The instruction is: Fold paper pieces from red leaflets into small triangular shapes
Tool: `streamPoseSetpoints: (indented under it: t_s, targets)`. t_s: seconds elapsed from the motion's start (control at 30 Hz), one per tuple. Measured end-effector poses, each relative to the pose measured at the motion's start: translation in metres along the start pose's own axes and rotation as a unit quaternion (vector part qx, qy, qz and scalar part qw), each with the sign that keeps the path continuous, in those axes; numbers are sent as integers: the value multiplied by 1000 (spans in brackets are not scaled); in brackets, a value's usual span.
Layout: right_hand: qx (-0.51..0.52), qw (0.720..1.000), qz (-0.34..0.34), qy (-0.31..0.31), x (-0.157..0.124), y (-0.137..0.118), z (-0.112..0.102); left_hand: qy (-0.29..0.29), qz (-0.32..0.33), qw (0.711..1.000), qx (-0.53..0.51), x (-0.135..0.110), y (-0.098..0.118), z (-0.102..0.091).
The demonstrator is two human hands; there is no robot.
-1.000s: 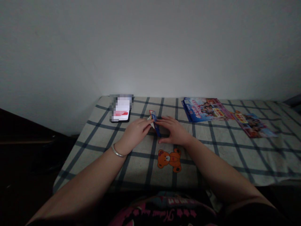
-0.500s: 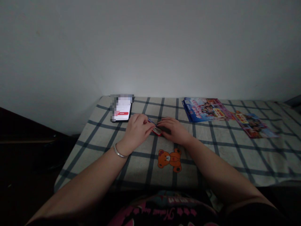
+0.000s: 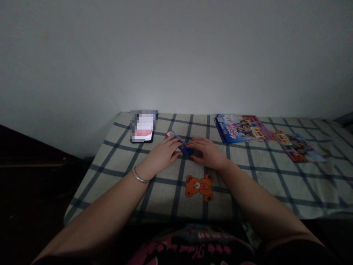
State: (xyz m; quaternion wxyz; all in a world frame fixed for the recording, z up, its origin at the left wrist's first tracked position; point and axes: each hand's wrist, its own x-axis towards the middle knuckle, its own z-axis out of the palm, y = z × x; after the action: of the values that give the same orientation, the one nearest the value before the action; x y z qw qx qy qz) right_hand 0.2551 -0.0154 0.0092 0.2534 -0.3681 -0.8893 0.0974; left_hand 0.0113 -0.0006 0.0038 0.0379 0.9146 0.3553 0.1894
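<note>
1. Folded paper (image 3: pixel 186 150): a narrow, mostly blue printed strip with a red-and-white corner, lying slantwise near the middle of the table (image 3: pixel 157 207), between the two hands.
2. Left hand (image 3: pixel 160 154): palm down, fingers extended close together over the upper part of the strip; whether the thumb pinches it cannot be told.
3. Right hand (image 3: pixel 209 153): fingers bent, fingertips at the strip's right side, thumb set apart near its lower end; a firm grip cannot be confirmed.
4. Degree of completion: the narrow form suggests that some folding is done. The number of folds is hidden by the fingers, and whether more remain cannot be judged.
5. Surroundings: a stack of leaflets (image 3: pixel 239 129) and another leaflet (image 3: pixel 300 147) lie flat to the right, apparently unfolded; a lit phone (image 3: pixel 142 129) lies beyond the left hand.
</note>
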Motion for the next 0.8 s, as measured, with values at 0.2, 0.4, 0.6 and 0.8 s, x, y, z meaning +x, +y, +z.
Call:
streamPoseSetpoints:
  t_s: [0.2, 0.4, 0.6, 0.8]
  targets:
    - [-38, 999, -15, -7, 3, -3, -1, 5, -27, 997, 68, 1, -1, 0]
    - [-127, 991, -26, -16, 4, -15, -2, 23, -33, 997, 64, 2, 1, 1]
    - [-107, 990, 76, 43, 3, -16, -1, 37, -16, 998, 50, 5, 5, -8]
    - [-41, 982, 162, 92, 2, -10, -1, 49, 5, 998, 33, 8, 9, -14]
